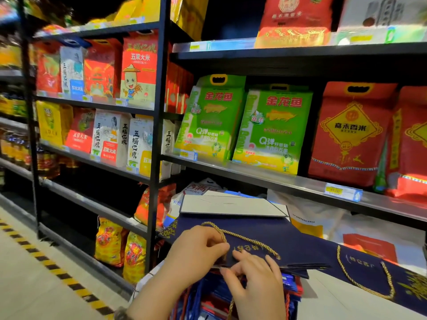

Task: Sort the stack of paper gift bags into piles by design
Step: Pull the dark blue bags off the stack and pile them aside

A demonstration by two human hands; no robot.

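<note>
Navy gift bag flat, gold rope handle pinched by left hand, right hand gripping its edge

Left hand pinches the gold twisted-cord handle of a flat navy paper gift bag; right hand grips its near edge.

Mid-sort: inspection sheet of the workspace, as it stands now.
Surface: white surface under the bags.
Job's things: navy bag pile with gold rope handle; single navy bag at right; red-and-blue bags underneath.
Clutter: pale flat sheet on the navy pile.
Grippers: left hand pinches the rope handle; right hand rests on the pile's near edge, grip unclear.
Cables: nothing seen.
Surroundings: shelves of rice packs; striped floor tape.
</note>
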